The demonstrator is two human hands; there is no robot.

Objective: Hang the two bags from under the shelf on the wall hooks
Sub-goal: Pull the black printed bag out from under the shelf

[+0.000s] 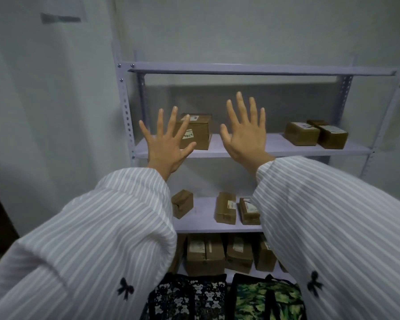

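Observation:
Two bags stand on the floor at the foot of a pale purple metal shelf (240, 70). The left bag (189, 296) is black with a white pattern; the right bag (268, 299) is green camouflage with black straps. My left hand (169, 144) and my right hand (245, 132) are raised in front of the middle shelf, fingers spread, holding nothing. Both hands are far above the bags. My striped sleeves hide part of each bag. No wall hooks are in view.
Brown cardboard boxes sit on the shelves: one (196, 130) behind my left hand, two (314, 135) at the right, three smaller ones (226, 207) one level down, several more (206, 252) at the bottom. A white wall (44, 100) stands to the left.

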